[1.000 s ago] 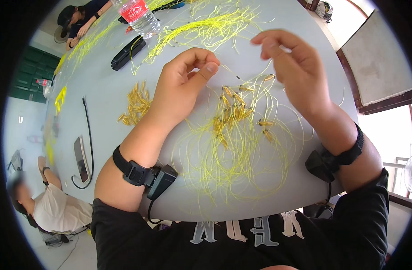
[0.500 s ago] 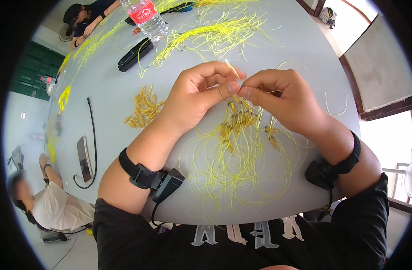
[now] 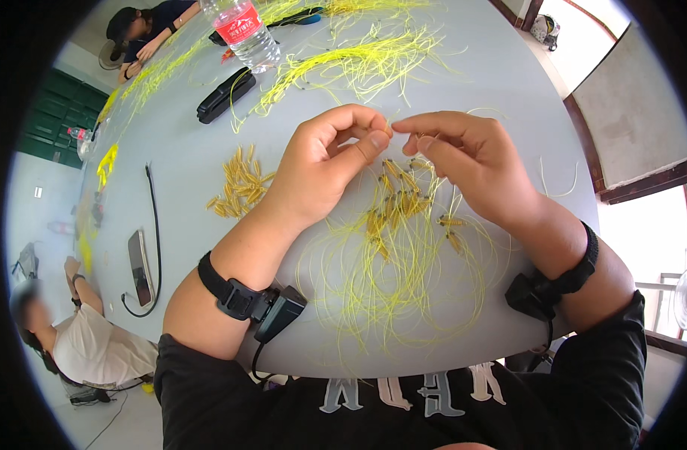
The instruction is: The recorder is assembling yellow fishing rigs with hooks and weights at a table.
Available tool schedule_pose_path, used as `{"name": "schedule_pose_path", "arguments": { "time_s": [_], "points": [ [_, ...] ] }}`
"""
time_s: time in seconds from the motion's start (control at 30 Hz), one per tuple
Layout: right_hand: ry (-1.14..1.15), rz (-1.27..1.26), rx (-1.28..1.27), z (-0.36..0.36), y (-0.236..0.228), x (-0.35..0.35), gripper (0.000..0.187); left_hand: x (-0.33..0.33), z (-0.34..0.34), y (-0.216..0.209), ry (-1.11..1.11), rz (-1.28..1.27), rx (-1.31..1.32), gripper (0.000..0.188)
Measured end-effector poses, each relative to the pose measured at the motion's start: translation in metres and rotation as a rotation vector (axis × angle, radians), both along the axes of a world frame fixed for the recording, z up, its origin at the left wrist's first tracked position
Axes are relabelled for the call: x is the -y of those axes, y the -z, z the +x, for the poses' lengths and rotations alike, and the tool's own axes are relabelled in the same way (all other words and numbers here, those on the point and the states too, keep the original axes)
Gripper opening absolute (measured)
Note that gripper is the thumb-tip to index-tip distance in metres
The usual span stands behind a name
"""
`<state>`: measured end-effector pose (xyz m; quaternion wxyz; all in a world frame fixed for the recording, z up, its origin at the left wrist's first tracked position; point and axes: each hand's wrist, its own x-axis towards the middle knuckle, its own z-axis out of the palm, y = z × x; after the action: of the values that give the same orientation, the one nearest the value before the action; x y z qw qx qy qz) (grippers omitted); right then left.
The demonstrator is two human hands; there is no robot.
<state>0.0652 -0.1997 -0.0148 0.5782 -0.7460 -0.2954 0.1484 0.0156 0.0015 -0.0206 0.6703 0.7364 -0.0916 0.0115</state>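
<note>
My left hand point(image 3: 324, 161) is closed in a pinch, thumb against forefinger, on a small golden ribbed piece that barely shows between the fingertips. Close by on the right, my right hand point(image 3: 482, 161) has its forefinger stretched toward that pinch. Its other fingers curl around a thin yellow line, mostly hidden by the hand. Below both hands lies a cluster of golden ribbed pieces point(image 3: 392, 214) with dark ends, tied to tangled yellow lines point(image 3: 392, 292). A loose pile of similar golden pieces point(image 3: 242, 184) rests beside my left forearm.
Beyond my hands are a bundle of yellow lines point(image 3: 358, 64), a water bottle point(image 3: 246, 37) and a black case point(image 3: 225, 95) on the grey table point(image 3: 186, 142). A phone point(image 3: 140, 266) and black cable point(image 3: 157, 225) lie left. Two other people sit at the left side.
The hands have parted slightly at the fingertips. My right forefinger has straightened, and the pale strip that stuck up above my left fingers is now mostly out of sight.
</note>
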Motion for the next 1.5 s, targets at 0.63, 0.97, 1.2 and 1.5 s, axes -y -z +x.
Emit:
{"name": "schedule_pose_path", "arguments": {
  "time_s": [0.63,0.97,1.2,1.5],
  "points": [
    [0.093,0.204,-0.148,0.006,-0.001,-0.002,0.013,-0.001,-0.002,-0.001,0.076,-0.051,-0.028,0.022],
    [0.099,0.209,-0.169,0.008,0.001,-0.002,0.015,0.0,-0.002,-0.001,0.089,-0.061,-0.021,0.022],
    [0.079,0.212,-0.155,0.007,0.002,-0.002,0.015,0.001,-0.002,0.001,0.078,-0.026,0.014,0.022],
    [0.056,0.203,-0.148,0.007,0.002,-0.002,0.015,0.0,-0.002,0.0,0.045,0.025,0.017,0.022]
  ]
}}
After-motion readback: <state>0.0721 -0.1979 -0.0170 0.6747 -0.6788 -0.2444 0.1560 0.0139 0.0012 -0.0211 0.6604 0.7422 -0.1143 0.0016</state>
